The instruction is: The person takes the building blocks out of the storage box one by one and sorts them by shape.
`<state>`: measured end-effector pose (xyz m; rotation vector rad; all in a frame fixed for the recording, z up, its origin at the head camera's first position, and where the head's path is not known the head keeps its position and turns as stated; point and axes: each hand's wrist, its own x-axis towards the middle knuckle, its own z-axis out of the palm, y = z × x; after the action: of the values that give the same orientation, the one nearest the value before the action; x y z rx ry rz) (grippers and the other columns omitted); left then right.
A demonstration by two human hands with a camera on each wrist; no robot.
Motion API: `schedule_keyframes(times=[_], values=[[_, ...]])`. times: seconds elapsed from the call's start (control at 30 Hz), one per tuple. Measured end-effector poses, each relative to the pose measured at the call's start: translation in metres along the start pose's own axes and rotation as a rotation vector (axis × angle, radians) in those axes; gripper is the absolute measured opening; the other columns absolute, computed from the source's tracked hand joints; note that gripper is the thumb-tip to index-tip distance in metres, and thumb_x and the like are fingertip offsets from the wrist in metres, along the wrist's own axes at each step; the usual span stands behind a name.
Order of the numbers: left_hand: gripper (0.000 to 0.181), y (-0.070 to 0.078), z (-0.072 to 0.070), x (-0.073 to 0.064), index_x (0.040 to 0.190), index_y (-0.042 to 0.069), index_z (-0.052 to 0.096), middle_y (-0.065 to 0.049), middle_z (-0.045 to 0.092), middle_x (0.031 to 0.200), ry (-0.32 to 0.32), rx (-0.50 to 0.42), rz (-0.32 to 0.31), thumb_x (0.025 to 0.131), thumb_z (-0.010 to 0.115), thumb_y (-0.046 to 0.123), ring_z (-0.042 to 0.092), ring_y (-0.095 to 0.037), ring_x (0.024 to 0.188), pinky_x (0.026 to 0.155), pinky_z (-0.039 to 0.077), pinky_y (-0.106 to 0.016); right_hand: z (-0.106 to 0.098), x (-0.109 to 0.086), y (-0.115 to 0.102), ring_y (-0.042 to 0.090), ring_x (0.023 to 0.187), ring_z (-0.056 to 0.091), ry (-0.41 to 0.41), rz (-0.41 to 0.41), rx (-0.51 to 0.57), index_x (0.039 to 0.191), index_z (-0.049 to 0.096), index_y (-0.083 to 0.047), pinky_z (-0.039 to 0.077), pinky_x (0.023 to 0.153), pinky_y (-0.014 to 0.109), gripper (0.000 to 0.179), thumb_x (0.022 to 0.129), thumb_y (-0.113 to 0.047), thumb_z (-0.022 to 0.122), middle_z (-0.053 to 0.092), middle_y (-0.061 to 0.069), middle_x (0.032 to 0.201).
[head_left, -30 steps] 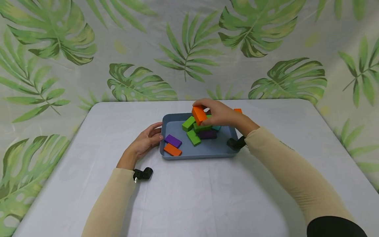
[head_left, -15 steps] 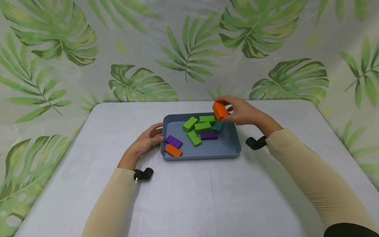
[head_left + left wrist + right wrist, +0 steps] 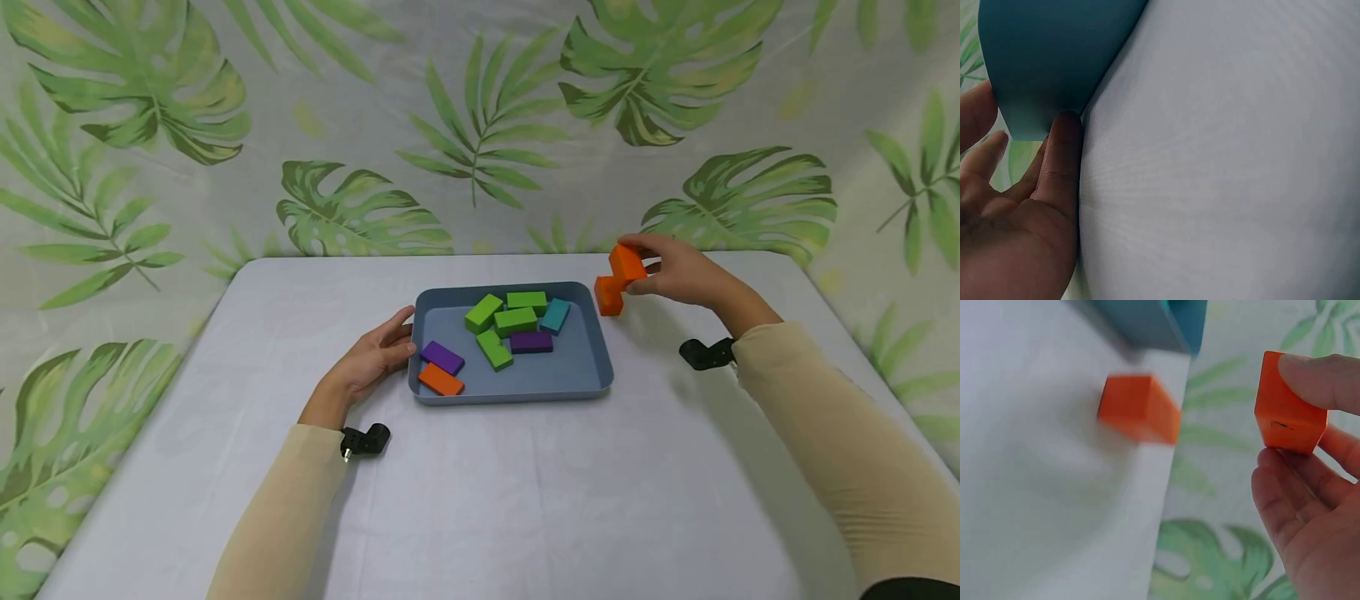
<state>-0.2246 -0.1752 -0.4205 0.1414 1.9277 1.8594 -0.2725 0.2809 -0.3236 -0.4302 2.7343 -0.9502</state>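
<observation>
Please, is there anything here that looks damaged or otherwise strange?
One small thing: the orange block in the right hand bears a dark mark on its otherwise plain surface; scratch or stain, I cannot tell.

We see orange blocks (image 3: 628, 264), bright green blocks (image 3: 515, 323), purple blocks (image 3: 531, 342), one teal block (image 3: 555, 317), a blue-grey tray (image 3: 555, 373) and a white tablecloth (image 3: 525, 500). Our backdrop (image 3: 487, 229) is pale grey, patterned with green and yellowish leaves (image 3: 731, 200); we find the sleeves (image 3: 277, 508) beige.

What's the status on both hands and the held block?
Right hand pinching orange block, raised. Left hand touching tray at left end. Close by: second orange block, right of tray. Nothing visibly blocking.
</observation>
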Motion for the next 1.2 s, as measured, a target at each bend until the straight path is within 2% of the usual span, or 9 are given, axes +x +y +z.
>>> schedule_keyframes(times=[0.17, 0.47, 0.77, 1.2], values=[[0.07, 0.0, 0.0, 0.0, 0.16, 0.024, 0.017, -0.015, 0.014, 0.167, 0.006, 0.011, -0.013, 0.101, 0.049, 0.004, 0.022, -0.032, 0.153, 0.125, 0.022, -0.05, -0.005, 0.003, 0.022, 0.044, 0.136, 0.039, 0.019, 0.048, 0.0, 0.156, 0.026, -0.002, 0.042, 0.107, 0.061, 0.08, 0.089, -0.01, 0.07, 0.038, 0.026, 0.151], [0.071, -0.001, 0.001, 0.001, 0.161, 0.021, 0.017, -0.018, 0.019, 0.165, 0.004, -0.003, 0.007, 0.1, 0.05, 0.002, 0.027, -0.034, 0.151, 0.124, 0.024, -0.052, 0.001, 0.009, 0.052, 0.047, 0.136, 0.038, -0.004, 0.129, 0.03, 0.154, 0.028, -0.001, 0.04, 0.107, 0.062, 0.077, 0.09, -0.011, 0.069, 0.035, 0.029, 0.152], [0.071, 0.0, 0.001, -0.001, 0.16, 0.021, 0.019, -0.016, 0.022, 0.165, 0.011, -0.003, 0.005, 0.1, 0.051, 0.002, 0.028, -0.033, 0.151, 0.124, 0.026, -0.051, 0.01, 0.014, 0.059, 0.047, 0.137, 0.036, -0.011, 0.149, 0.05, 0.154, 0.028, 0.001, 0.033, 0.113, 0.065, 0.074, 0.09, -0.007, 0.065, 0.036, 0.031, 0.151], [0.071, 0.0, 0.0, -0.001, 0.16, 0.021, 0.02, -0.016, 0.023, 0.164, 0.017, -0.011, 0.005, 0.1, 0.052, 0.002, 0.029, -0.033, 0.15, 0.124, 0.026, -0.051, 0.021, 0.022, 0.062, 0.047, 0.136, 0.038, -0.018, 0.166, 0.093, 0.151, 0.032, 0.001, 0.033, 0.114, 0.064, 0.072, 0.087, -0.004, 0.065, 0.037, 0.03, 0.15]])
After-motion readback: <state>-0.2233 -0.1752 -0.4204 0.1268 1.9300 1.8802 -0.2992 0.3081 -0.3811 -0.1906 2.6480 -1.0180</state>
